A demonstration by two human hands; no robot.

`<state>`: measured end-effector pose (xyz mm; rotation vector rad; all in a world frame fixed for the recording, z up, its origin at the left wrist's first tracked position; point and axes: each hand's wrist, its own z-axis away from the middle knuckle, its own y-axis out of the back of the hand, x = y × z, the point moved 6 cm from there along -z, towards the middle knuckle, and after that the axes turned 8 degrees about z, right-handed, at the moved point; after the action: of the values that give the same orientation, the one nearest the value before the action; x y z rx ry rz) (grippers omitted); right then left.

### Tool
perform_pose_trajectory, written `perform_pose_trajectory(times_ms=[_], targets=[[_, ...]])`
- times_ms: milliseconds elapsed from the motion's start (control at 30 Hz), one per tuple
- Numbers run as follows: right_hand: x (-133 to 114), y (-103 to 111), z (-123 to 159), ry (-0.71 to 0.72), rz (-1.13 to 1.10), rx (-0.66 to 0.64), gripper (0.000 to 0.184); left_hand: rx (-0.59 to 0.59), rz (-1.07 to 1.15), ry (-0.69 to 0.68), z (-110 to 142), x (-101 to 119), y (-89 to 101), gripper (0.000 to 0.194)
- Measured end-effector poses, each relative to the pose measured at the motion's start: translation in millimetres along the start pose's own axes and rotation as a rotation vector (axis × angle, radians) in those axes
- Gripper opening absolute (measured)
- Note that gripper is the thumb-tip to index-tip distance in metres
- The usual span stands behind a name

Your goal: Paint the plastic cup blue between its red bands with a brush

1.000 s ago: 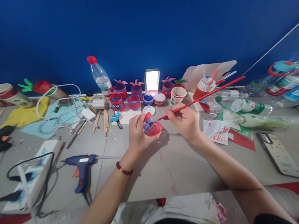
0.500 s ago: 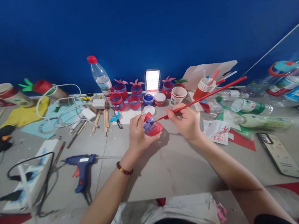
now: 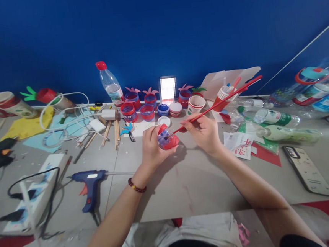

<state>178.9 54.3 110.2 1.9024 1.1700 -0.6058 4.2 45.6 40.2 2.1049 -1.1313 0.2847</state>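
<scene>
My left hand (image 3: pixel 152 147) is wrapped round a small clear plastic cup (image 3: pixel 164 139) with red and blue-purple paint on it, tilted above the table. In my right hand (image 3: pixel 204 133) is a long red paintbrush (image 3: pixel 217 104), gripped between thumb and fingers. The brush's dark tip meets the cup's side. Just behind the hands lies a white jar lid (image 3: pixel 164 121). Beyond it stand an open jar of blue paint (image 3: pixel 163 109), a closed jar (image 3: pixel 176 109) and a paper cup (image 3: pixel 196 104).
Painted red-and-blue cups (image 3: pixel 149 112) line the back. A bottle (image 3: pixel 111 86) stands behind them. On the left are a glue gun (image 3: pixel 91 187), a power strip (image 3: pixel 40 196) and wooden sticks (image 3: pixel 117 133). Plastic bottles (image 3: pixel 277 117), a cup of brushes (image 3: pixel 222 97) and a phone (image 3: pixel 308 170) are on the right.
The paintbrush has shifted slightly in my right hand, its rear end moving left and up and its tip down along the cup. My left hand and the cup look nearly still.
</scene>
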Motion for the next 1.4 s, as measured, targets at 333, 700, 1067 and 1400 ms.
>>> perform_pose_trajectory(times_ms=[333,700,1067,1400], targets=[[-7,10,-2,0.13,0.226,0.071,0.015,0.023,0.003,-0.006,-1,-1,-0.3,0.082],[-6,6,-4,0.102,0.236,0.044,0.018,0.043,-0.013,0.0,-1,-3,2.8,0.081],[-2,0,2,0.016,0.102,0.0,0.015,0.044,-0.005,-0.004,-2,-3,3.7,0.081],[-3,13,-3,0.057,0.233,0.107,0.018,0.037,-0.014,0.023,-1,-5,1.9,0.082]])
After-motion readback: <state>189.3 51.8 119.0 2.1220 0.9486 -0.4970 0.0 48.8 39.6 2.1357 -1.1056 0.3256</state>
